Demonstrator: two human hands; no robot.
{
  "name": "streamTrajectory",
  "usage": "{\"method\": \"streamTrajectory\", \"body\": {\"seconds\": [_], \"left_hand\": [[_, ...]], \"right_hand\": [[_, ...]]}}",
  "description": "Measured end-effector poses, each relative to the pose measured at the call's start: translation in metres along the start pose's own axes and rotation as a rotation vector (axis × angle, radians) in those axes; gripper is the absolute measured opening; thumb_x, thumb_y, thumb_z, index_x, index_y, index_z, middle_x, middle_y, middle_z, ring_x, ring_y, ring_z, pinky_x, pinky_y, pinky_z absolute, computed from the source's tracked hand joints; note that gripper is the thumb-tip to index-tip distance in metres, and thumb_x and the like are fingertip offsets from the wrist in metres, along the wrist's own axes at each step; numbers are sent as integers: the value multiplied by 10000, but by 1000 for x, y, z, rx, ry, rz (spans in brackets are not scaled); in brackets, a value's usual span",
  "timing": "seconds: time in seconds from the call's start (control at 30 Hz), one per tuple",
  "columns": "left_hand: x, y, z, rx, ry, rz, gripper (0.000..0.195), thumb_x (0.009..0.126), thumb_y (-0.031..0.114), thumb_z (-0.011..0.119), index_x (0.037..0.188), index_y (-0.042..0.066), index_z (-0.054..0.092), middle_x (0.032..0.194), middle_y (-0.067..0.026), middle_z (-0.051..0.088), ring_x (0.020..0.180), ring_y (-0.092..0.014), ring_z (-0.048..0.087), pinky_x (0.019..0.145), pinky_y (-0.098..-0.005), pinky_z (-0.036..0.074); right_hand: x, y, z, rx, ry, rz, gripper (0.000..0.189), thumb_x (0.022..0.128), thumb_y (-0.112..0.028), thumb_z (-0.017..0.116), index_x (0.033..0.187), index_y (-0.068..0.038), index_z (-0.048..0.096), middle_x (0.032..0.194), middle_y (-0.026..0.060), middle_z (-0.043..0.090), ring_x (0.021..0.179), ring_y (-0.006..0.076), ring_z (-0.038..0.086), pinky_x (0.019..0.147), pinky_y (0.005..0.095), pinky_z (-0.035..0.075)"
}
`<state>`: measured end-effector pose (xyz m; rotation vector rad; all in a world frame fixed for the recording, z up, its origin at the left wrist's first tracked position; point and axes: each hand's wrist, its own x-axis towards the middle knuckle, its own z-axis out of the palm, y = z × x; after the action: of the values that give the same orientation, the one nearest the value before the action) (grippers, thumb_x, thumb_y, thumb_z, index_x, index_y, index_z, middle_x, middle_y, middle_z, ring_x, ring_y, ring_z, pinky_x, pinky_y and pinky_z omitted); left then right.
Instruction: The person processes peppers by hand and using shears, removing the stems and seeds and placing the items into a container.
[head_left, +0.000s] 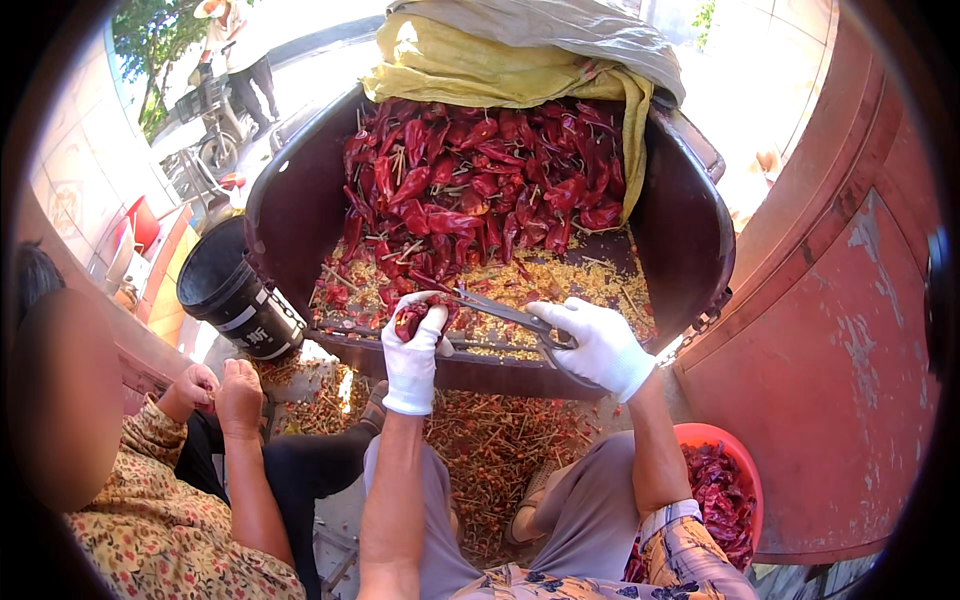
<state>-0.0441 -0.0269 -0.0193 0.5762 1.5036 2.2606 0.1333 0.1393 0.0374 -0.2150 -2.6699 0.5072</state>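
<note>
Dried red chili peppers (480, 172) are heaped in a dark metal cart bed (679, 195) in front of me. My left hand (412, 352), in a white knit glove, grips one or more red chilies (409, 321) above the bed's front edge. In my right hand (600, 345), also gloved, is a pair of dark metal scissors (510, 311). Their blades point left, with the tips close to the chilies in my left hand. Loose yellow seeds (592, 281) cover the bed's floor before the heap.
A co-worker's bare hands (225, 394) are at the left. A black bucket (217, 277) stands beside the cart. Cut stems (502, 457) litter the ground between my feet. At my right is a red basin (750, 465) of chilies, near a red metal door (825, 375).
</note>
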Motion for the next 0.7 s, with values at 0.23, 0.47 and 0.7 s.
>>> {"method": "streamTrajectory", "body": {"seconds": [0.23, 0.47, 0.7], "left_hand": [[-1, 2, -5, 95, 5, 28, 157, 915, 97, 648, 1063, 44, 639, 766, 10, 610, 514, -37, 511, 461, -203, 407], [-2, 3, -6, 148, 11, 90, 155, 921, 73, 633, 1073, 49, 635, 741, 32, 578, 538, -21, 495, 483, -188, 403], [-4, 5, -2, 160, -45, 71, 147, 912, 51, 635, 1059, 50, 636, 757, 31, 585, 546, -20, 493, 492, -186, 406]], "right_hand": [[-1, -3, 2, -27, 0, -13, 425, 782, -172, 670, 1205, -161, 634, 847, 102, 603, 767, 296, 639, 673, 383, 521], [-1, -4, 3, 36, -7, -3, 399, 789, -175, 665, 1187, -163, 640, 825, 109, 600, 755, 300, 639, 673, 386, 518], [-3, -2, 6, -89, 25, -5, 413, 793, -188, 667, 1204, -170, 628, 853, 101, 599, 758, 297, 642, 662, 394, 518]]}}
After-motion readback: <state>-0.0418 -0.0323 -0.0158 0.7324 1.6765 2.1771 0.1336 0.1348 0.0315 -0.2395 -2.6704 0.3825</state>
